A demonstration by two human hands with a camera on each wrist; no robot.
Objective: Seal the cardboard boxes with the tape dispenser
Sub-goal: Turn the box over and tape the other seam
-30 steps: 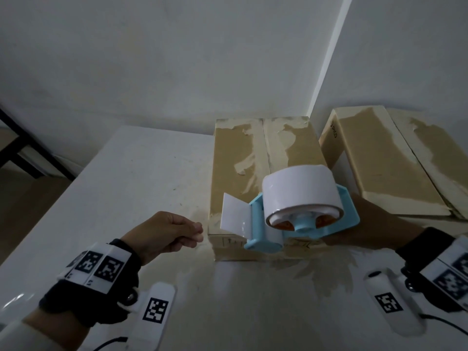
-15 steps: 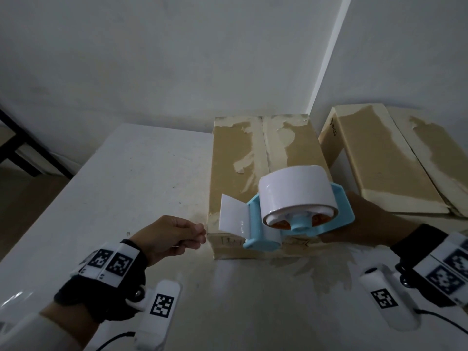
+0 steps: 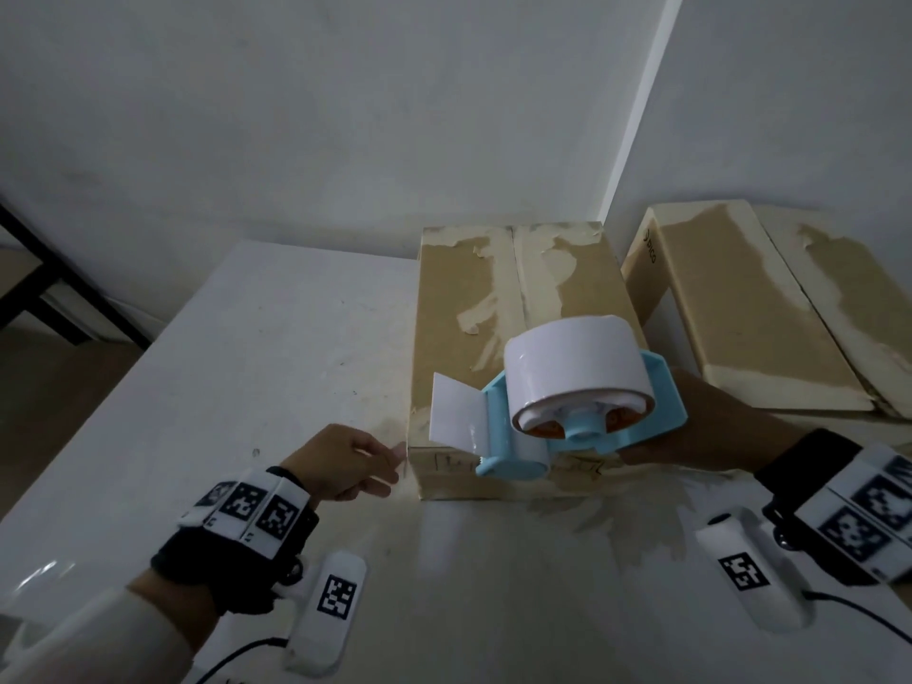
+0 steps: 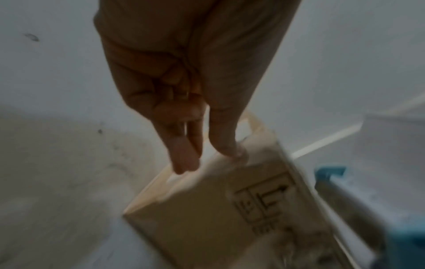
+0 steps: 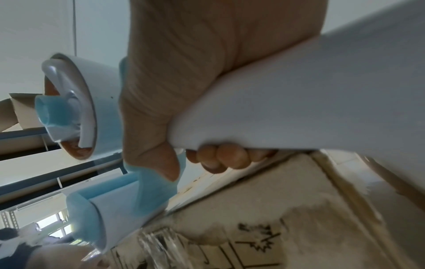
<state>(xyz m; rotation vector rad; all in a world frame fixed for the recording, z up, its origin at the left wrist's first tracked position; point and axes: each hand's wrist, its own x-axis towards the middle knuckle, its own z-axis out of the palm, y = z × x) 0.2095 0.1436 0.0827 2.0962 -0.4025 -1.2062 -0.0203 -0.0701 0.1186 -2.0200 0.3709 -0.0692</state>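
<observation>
The right hand (image 3: 701, 431) is wrapped around the handle of the dispenser (image 3: 572, 427), a light blue one with a fat white tape roll (image 3: 577, 367) on it. In the right wrist view the fingers (image 5: 220, 156) are curled tight under the white handle, with the thumb lying along the blue frame. The dispenser hangs over the near end of the box (image 3: 513, 338), just left of that hand, and a short flap of tape (image 3: 456, 412) sticks out from its front end toward the left hand. Can't tell if the dispenser actually touches the box top.

The left hand (image 3: 345, 461) is down at the near left corner of the box. Its fingers are loosely curled and bunched, holding nothing, with the fingertips (image 4: 184, 160) right at the box's corner edge. The left wrist view is blurry, so I can't say if they're touching the cardboard or just next to it.

The box sits on the white counter (image 3: 237, 367), directly ahead of and between the two hands, long side running away from the person. Its top flaps are closed, with pale torn patches along the middle seam. A second box (image 3: 750, 308) sits beyond the right hand and a bit to its right, tilted, with the same ragged pale patches on top. There's a shiny smeared patch on the counter in front of the near box, between the two wrists.
</observation>
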